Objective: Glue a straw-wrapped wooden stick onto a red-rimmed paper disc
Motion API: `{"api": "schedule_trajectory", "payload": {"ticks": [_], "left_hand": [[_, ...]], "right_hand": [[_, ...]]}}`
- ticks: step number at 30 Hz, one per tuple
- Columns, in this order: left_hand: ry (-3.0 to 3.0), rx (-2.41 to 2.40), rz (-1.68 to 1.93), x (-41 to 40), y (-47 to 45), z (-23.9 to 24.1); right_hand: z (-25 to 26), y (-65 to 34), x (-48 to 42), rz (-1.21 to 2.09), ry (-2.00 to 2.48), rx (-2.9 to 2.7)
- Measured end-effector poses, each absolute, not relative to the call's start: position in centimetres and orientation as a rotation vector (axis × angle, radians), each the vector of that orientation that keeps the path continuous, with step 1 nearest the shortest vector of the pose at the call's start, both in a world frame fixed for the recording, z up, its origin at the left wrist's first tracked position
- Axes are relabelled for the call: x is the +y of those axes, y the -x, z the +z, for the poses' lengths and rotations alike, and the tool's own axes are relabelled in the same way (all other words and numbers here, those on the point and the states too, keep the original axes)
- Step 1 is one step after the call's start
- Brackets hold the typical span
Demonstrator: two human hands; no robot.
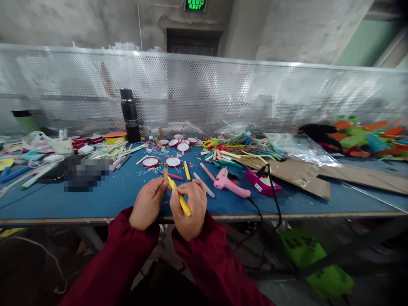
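My right hand [191, 210] is closed around a yellow marker [184, 205], its tip slanting up and left. In a pinch, my left hand [147, 205] holds a small wooden stick [165, 171] upright, part of it coloured yellow. The marker's tip meets or nearly meets the stick; I cannot tell which. Just beyond the hands lie a yellow marker cap [186, 171], a purple marker [172, 175] and a pale grey marker [204, 185]. Two round white pieces with red rims, one of them a disc [173, 162], rest behind the stick.
A pink glue gun [230, 185] and a purple box [263, 183] with black cords lie to the right. Bundles of pipe cleaners [245, 143] and cardboard [287, 172] are behind. A black bottle [130, 117] stands before the perforated metal screen [197, 91]. Sticks and markers clutter the left.
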State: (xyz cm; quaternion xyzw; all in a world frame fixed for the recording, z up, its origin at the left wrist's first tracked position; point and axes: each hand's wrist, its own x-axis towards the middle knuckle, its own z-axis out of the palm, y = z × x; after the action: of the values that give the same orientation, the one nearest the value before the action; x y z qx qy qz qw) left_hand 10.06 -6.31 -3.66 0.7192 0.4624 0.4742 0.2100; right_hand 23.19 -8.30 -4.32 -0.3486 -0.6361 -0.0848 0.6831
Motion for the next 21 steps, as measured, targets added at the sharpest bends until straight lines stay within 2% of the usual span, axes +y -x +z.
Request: {"api": "schedule_trajectory", "payload": {"ticks": [21], "left_hand": [[-2.011,1.323,1.337,-6.51,-10.07,-3.49]], "right_hand": [[-4.27,-23.17,-8.35,-0.186,0.815,-1.421]]}}
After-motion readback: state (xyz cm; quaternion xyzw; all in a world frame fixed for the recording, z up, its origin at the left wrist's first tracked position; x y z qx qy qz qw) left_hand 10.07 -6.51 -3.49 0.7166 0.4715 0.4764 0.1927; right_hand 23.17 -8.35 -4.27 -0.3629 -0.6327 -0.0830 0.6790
